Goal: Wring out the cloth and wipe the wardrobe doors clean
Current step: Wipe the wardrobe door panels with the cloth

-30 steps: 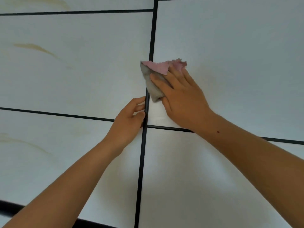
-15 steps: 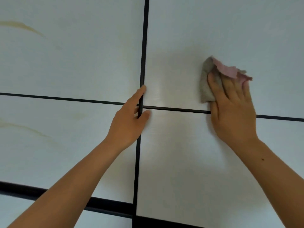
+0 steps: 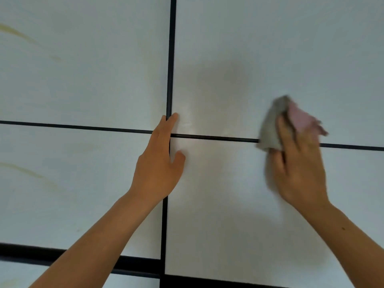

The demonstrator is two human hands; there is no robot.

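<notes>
A grey and pink cloth (image 3: 270,129) lies flat against the white right wardrobe door (image 3: 228,215), over the black horizontal line (image 3: 218,138). My right hand (image 3: 299,169) presses it to the door with straight fingers; hand and cloth are motion-blurred. Against the doors rests my left hand (image 3: 158,163), flat, its fingers along the black vertical gap (image 3: 170,59) and its thumb on the right door. The left wardrobe door (image 3: 83,80) is white with faint yellowish streaks (image 3: 18,34).
A thicker black band (image 3: 62,254) crosses the bottom of the left door. A glossy patch (image 3: 187,123) shows on the right door next to my left hand.
My right hand has slid the cloth from the central gap rightward and then slightly down across the right door. My left hand stays at the gap. The view has shifted upward.
</notes>
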